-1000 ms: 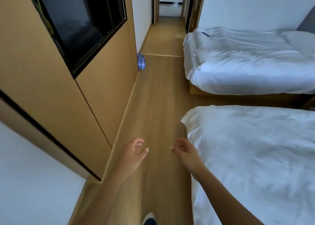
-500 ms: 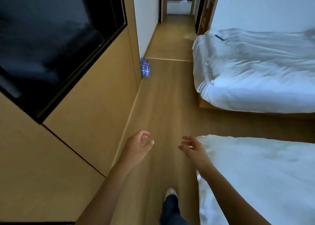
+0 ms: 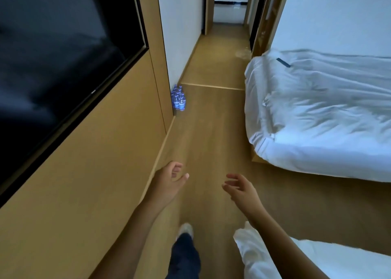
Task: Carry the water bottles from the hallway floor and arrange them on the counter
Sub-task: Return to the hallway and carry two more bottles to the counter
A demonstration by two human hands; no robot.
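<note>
Several small water bottles (image 3: pixel 178 98) with blue caps and labels stand in a tight cluster on the wooden floor, against the corner of the wall panel, well ahead of me. My left hand (image 3: pixel 168 180) is stretched out in front, fingers loosely curled, holding nothing. My right hand (image 3: pixel 240 186) is also held forward with relaxed, spread fingers and is empty. Both hands are far short of the bottles. No counter is in view.
A wood-panelled wall (image 3: pixel 88 173) with a black TV screen (image 3: pixel 53 67) runs along the left. Two beds with white duvets stand on the right, one far (image 3: pixel 317 118) and one near (image 3: pixel 317 261). A narrow hallway (image 3: pixel 220 52) leads ahead. My leg and shoe (image 3: pixel 185 242) show below.
I have walked forward along the aisle; the bottles are nearer and the near bed has slid back toward the bottom right. Both hands stay held out and empty.
</note>
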